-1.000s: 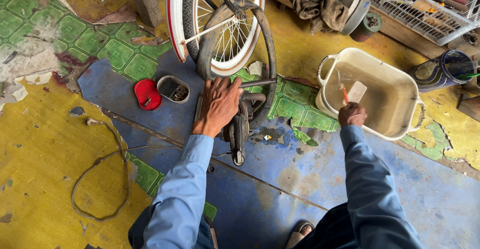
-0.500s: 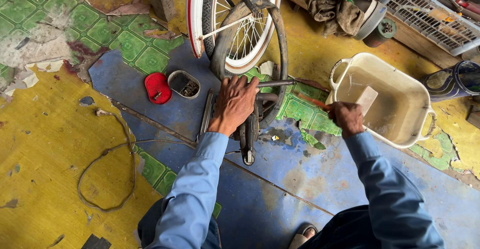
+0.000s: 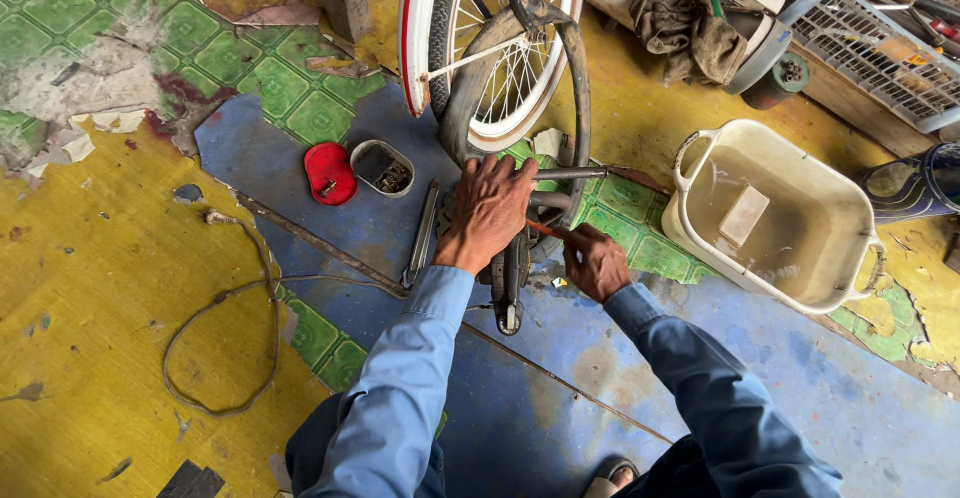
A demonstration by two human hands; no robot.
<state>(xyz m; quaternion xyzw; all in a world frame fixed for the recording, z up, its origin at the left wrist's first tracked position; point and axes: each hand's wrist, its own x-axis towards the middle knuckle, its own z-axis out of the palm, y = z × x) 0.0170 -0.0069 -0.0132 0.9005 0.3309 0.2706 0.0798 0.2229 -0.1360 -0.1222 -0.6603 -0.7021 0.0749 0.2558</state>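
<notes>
Tyre [image 3: 560,88] pressed by left hand [image 3: 490,208]; right hand [image 3: 597,261] grips one red-handled tool [image 3: 548,229].

The tire [image 3: 560,68] is matt black rubber, the tub [image 3: 800,268] smooth cream plastic, the floor [image 3: 110,298] worn, peeling vinyl.

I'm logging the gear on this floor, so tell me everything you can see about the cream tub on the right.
The cream tub is a rounded rectangular basin, apparently plastic, with a loop handle at each end. It sits upright on the patched floor, right of the right hand and apart from it. Murky water fills its bottom, and a pale rectangular block lies in it.
</notes>
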